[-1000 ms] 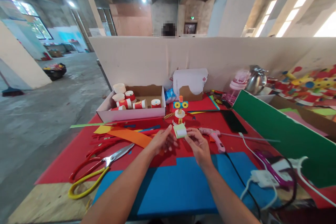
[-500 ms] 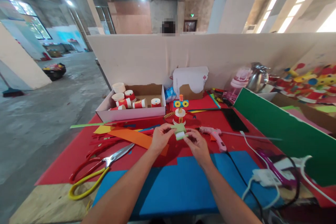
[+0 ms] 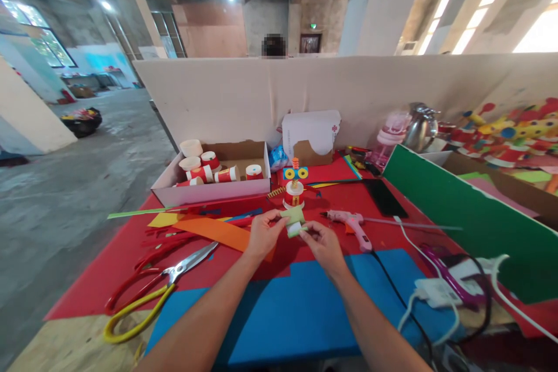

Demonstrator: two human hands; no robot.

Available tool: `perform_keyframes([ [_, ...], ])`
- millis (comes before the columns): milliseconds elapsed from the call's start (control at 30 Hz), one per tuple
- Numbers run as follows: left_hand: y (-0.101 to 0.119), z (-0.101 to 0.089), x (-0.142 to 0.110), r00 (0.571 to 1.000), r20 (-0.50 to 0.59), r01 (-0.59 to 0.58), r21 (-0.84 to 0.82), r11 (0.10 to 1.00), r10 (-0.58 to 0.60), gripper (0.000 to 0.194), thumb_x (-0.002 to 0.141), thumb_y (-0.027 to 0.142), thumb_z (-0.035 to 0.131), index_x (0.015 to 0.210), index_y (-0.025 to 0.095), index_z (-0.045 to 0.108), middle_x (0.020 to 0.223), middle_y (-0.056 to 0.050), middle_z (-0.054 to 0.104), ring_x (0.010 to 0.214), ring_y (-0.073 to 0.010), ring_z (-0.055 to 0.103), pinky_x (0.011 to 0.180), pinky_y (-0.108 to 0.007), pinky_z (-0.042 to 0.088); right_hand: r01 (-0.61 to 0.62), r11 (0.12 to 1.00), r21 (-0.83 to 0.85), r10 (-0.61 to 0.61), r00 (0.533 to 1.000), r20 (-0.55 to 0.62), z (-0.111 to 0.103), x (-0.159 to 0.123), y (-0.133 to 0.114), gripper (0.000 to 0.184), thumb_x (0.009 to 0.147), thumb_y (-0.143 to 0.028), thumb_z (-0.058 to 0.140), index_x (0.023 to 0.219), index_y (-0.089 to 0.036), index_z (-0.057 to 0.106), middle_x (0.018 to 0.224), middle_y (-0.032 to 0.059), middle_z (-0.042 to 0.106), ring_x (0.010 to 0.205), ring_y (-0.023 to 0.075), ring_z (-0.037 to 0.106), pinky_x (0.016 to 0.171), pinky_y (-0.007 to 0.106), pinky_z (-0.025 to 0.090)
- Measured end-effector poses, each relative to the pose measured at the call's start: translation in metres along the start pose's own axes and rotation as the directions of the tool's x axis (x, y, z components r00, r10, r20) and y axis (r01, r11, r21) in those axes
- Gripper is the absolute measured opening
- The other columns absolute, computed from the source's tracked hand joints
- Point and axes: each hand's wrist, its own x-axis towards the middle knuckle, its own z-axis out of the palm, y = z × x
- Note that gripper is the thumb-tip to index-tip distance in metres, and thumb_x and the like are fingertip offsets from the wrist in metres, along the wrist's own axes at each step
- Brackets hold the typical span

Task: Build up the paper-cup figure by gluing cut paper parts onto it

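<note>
Between my two hands is a small piece of light green paper (image 3: pixel 292 216), curled over so that a white inner face shows. The fingers of my left hand (image 3: pixel 264 233) pinch its upper left side. At its lower right edge, my right hand (image 3: pixel 323 244) grips it between thumb and fingers. Just beyond stands a paper cup figure (image 3: pixel 294 193) with a red and white cup body, a coiled spring neck, a blue strip with yellow ring eyes and coiled arms. A pink glue gun (image 3: pixel 352 224) lies to the right of my right hand.
Scissors (image 3: pixel 185 264) with red and yellow handles lie at left, near an orange paper strip (image 3: pixel 213 231). A box (image 3: pixel 211 193) of paper cups stands behind. At right are a phone (image 3: pixel 385 197), a power strip with cables (image 3: pixel 440 292) and a green-sided box (image 3: pixel 444 226).
The view has shifted slightly, so everything sits a little further left. Both hands keep hold of the green paper, which looks tilted a bit differently.
</note>
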Motion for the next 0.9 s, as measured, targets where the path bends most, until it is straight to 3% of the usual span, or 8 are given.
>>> perform_keyframes([
  [133, 0.0008, 0.0005, -0.0004, 1.000, 0.009, 0.006, -0.001, 1.000, -0.006, 0.018, 0.068, 0.034, 0.065, 0.061, 0.017, 0.065, 0.062, 0.001, 0.066, 0.062, -0.0145, 0.055, 0.062, -0.023, 0.044, 0.009, 1.000, -0.005, -0.009, 1.000, -0.006, 0.0004, 0.0005, 0.0017, 0.024, 0.059, -0.043, 0.075, 0.065, -0.021, 0.067, 0.065, 0.0014, 0.067, 0.062, 0.0183, 0.060, 0.060, 0.029, 0.048],
  [367, 0.0014, 0.0015, -0.0012, 1.000, -0.005, -0.002, 0.013, 1.000, 0.002, 0.018, 0.067, 0.033, 0.066, 0.060, 0.017, 0.064, 0.061, 0.001, 0.064, 0.060, -0.0140, 0.053, 0.060, -0.023, 0.043, -0.097, 0.985, 0.143, 0.098, 0.995, 0.005, 0.0030, 0.0007, 0.0013, 0.033, 0.053, -0.048, 0.079, 0.064, -0.021, 0.063, 0.065, 0.0016, 0.069, 0.062, 0.0201, 0.064, 0.068, 0.035, 0.053],
  [600, -0.0009, 0.0026, -0.0027, 0.999, 0.005, -0.045, 0.029, 0.999, 0.045, 0.014, 0.068, 0.031, 0.066, 0.066, 0.018, 0.068, 0.067, -0.001, 0.067, 0.066, -0.0160, 0.057, 0.065, -0.025, 0.045, -0.091, 0.975, 0.201, 0.096, 0.995, -0.014, 0.0047, 0.0002, -0.0014, 0.038, 0.050, -0.051, 0.081, 0.063, -0.021, 0.063, 0.068, 0.0018, 0.070, 0.065, 0.0218, 0.066, 0.076, 0.041, 0.055],
  [700, 0.0008, 0.0007, -0.0045, 0.986, 0.101, -0.140, 0.063, 0.988, 0.133, 0.011, 0.073, 0.028, 0.065, 0.072, 0.019, 0.071, 0.076, -0.005, 0.070, 0.074, -0.0185, 0.061, 0.072, -0.028, 0.047, -0.088, 0.971, 0.222, 0.097, 0.995, -0.033, 0.0044, 0.0006, -0.0014, 0.039, 0.049, -0.051, 0.081, 0.066, -0.021, 0.064, 0.070, 0.0022, 0.070, 0.066, 0.0214, 0.066, 0.077, 0.042, 0.055],
  [800, 0.0028, -0.0012, -0.0061, 0.946, 0.226, -0.255, 0.086, 0.963, 0.230, 0.011, 0.078, 0.025, 0.062, 0.078, 0.021, 0.072, 0.082, -0.007, 0.070, 0.079, -0.0190, 0.062, 0.076, -0.029, 0.048, -0.105, 0.968, 0.229, 0.114, 0.993, -0.026, 0.0029, 0.0006, -0.0014, 0.037, 0.050, -0.049, 0.081, 0.066, -0.020, 0.065, 0.068, 0.0015, 0.069, 0.066, 0.0196, 0.065, 0.077, 0.039, 0.056],
  [900, 0.0030, -0.0019, -0.0065, 0.920, 0.274, -0.315, 0.095, 0.944, 0.280, 0.013, 0.080, 0.022, 0.060, 0.082, 0.022, 0.073, 0.084, -0.007, 0.070, 0.082, -0.0188, 0.062, 0.077, -0.029, 0.048, -0.123, 0.962, 0.245, 0.131, 0.991, -0.019, 0.0014, 0.0002, -0.0014, 0.034, 0.053, -0.045, 0.081, 0.067, -0.018, 0.066, 0.067, 0.0003, 0.068, 0.065, 0.0168, 0.064, 0.075, 0.036, 0.056],
])
